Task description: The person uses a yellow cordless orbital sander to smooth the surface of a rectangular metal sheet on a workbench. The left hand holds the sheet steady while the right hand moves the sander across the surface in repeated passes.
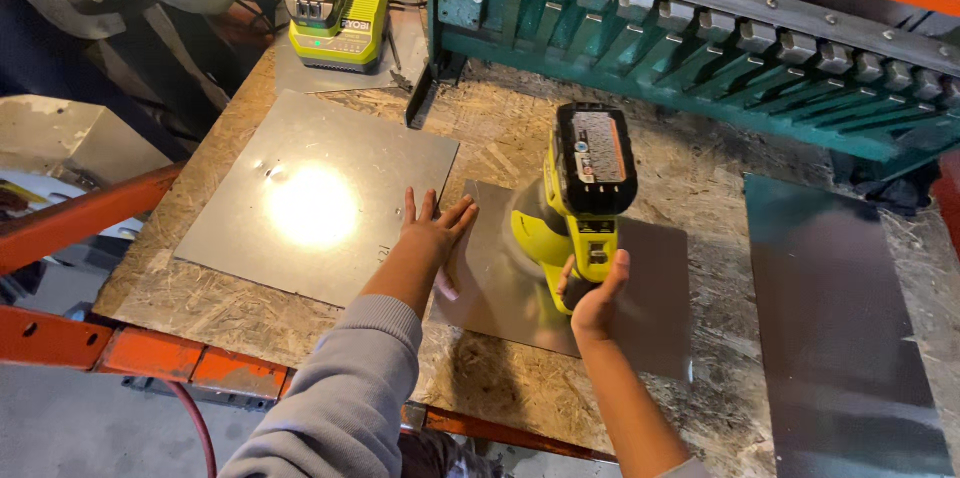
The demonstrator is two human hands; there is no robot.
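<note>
We see the right hand (597, 300), fingers clamped on the grip of a yellow cordless power tool (578, 206) whose head meets a small metal sheet (655, 303). The left hand (432, 234) lies flat, fingers spread apart, pinning that sheet's left edge to the chipboard worktop (500, 128). A larger sheet (315, 193) lies just beside. In our judgement the sheet could skid if the pinning hand lifts, and those fingers sit near the tool.
</note>
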